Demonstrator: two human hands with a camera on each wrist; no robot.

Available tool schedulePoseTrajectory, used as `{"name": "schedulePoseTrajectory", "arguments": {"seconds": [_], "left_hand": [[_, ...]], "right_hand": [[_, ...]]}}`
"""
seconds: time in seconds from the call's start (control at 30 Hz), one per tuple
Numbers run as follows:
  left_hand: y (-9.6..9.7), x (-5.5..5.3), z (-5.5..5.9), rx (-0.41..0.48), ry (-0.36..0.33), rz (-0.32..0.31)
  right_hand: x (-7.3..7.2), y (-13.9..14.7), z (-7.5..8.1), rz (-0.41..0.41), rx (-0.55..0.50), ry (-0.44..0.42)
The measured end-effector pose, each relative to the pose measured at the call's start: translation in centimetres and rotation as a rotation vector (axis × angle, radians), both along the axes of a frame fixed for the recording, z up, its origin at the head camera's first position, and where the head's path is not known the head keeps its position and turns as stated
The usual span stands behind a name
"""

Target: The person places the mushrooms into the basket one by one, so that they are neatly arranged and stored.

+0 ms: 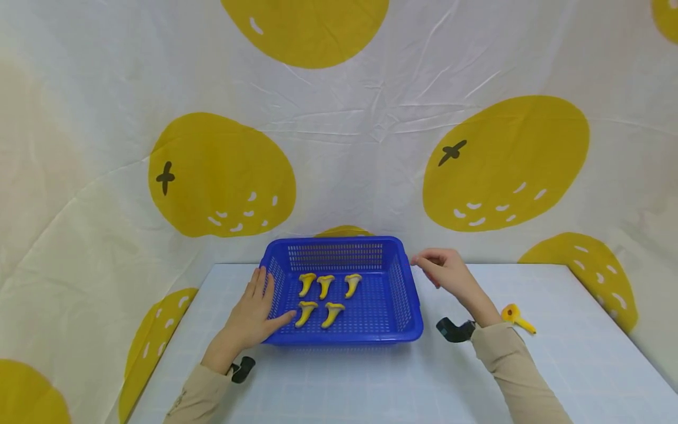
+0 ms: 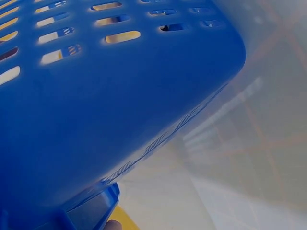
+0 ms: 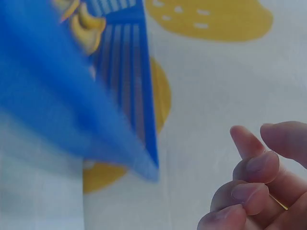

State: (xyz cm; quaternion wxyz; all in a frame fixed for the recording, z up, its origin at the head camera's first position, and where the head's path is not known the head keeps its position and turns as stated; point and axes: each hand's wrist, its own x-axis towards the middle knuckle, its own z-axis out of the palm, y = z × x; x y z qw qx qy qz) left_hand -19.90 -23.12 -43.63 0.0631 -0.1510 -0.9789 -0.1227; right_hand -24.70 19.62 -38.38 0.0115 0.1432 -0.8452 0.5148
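Note:
A blue plastic basket (image 1: pixel 344 338) with slotted walls stands on the table. Several yellow toy mushrooms (image 1: pixel 332 314), chanterelle-like with pale stems, lie inside in two rows, towards the left. My left hand (image 1: pixel 250 318) rests along the basket's left rim with fingers extended and thumb spread over the front left corner. The basket's outer wall (image 2: pixel 110 100) fills much of the left wrist view. Just off the right rim, my right hand (image 1: pixel 445 272) hovers with loosely bent fingers. In the right wrist view, nothing shows between those fingers (image 3: pixel 254 191).
Another yellow mushroom (image 1: pixel 521 321) lies on the table to the right, beside the right sleeve. A pale checked cloth (image 1: pixel 328 388) covers the table. Behind it hangs a white curtain (image 1: pixel 360 176) printed with large yellow fruit.

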Motion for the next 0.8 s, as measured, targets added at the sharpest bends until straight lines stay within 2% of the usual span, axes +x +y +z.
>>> {"name": "schedulePoseTrajectory", "arguments": {"seconds": [0.3, 0.53, 0.8], "left_hand": [[0.0, 0.1, 0.2, 0.005, -0.010, 0.002], [0.0, 0.0, 0.0, 0.009, -0.022, 0.001], [-0.1, 0.0, -0.1, 0.001, -0.019, 0.006]], "right_hand": [[1.0, 7.4, -1.2, -0.110, 0.131, -0.036], [1.4, 13.3, -3.6, -0.159, 0.202, -0.039], [2.2, 17.9, -6.8, -0.102, 0.335, -0.102]]}}
